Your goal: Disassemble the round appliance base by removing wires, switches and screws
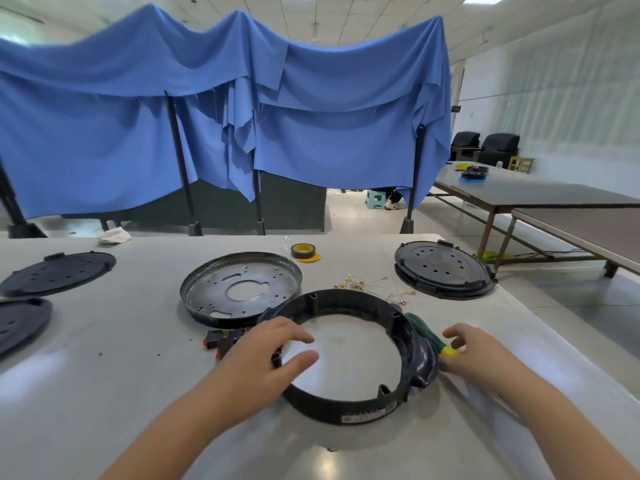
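The left hand (266, 344) rested on the black ring (349, 355) at the counter's (104, 393) near edge, fingers curled over its rim. The right hand (467, 351) hovered, loosely curled, over a screwdriver (429, 336) beside the ring, holding nothing. Switches (221, 339) lay left of the ring, wires (370, 285) behind it, a metal plate (240, 289) beyond.
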Tool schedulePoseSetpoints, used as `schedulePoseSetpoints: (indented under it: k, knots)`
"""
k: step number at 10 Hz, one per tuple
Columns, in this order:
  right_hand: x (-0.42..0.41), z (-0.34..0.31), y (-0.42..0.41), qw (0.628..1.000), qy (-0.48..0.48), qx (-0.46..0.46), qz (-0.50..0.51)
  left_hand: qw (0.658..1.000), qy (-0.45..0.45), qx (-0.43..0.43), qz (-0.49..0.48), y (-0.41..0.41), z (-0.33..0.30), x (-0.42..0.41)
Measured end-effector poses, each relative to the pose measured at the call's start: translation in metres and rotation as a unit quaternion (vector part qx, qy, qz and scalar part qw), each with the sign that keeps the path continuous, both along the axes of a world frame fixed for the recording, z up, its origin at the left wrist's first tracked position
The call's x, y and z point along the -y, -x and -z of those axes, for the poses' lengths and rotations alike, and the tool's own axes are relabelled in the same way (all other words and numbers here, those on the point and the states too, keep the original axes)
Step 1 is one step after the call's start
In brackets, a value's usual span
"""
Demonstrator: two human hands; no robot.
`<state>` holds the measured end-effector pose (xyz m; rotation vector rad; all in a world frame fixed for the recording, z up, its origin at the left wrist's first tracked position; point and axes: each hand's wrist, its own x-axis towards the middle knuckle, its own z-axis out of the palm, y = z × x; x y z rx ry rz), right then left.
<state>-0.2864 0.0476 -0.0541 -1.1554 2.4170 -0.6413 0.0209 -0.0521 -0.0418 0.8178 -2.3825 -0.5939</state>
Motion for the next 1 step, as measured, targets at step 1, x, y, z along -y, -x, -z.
schedulePoseSetpoints:
  k: [1]
  knots:
    - [-0.0086, -0.0019, 0.0013, 0.999, 0.027, 0.023, -0.003, 0.998, -0.024, -0.053, -0.039, -0.0178, -0.0063, 0.0068]
